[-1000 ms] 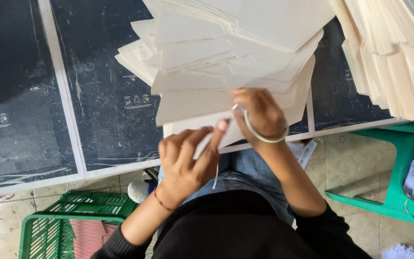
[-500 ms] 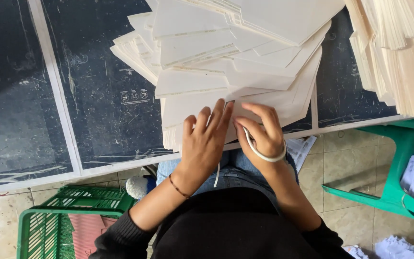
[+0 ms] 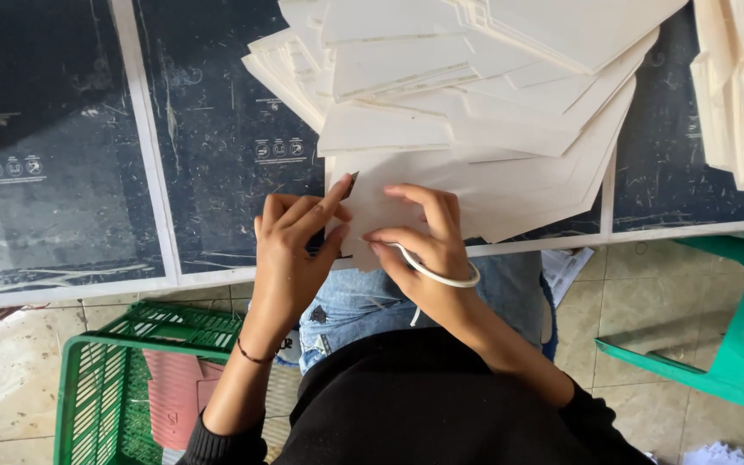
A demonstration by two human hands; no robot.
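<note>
While both hands sit at the near table edge, the left hand [image 3: 294, 250] lies flat with fingers stretched, pressing the left edge of the cream paper sheet [image 3: 389, 211] closest to the person; it grips nothing. Right hand [image 3: 424, 237] is curled, fingertips pinching a white cord loop [image 3: 441, 274] against the same sheet's lower edge, loop curving out over the wrist side. That sheet is bottom front of a fanned stack of cream sheets [image 3: 475, 86] spread across the dark table top [image 3: 217, 129], overlapping sheets covering its upper part. White strips [image 3: 144, 138] divide the dark surface. Second pile of cream paper [image 3: 742, 86] at the far right, cut off by the frame. Below the table: green plastic crate [image 3: 105, 379] at left with a pinkish item inside, green plastic stool [image 3: 725, 344] at right, tiled floor [image 3: 613, 327] between. Blue jeans [image 3: 363, 301] and black sleeves visible.
</note>
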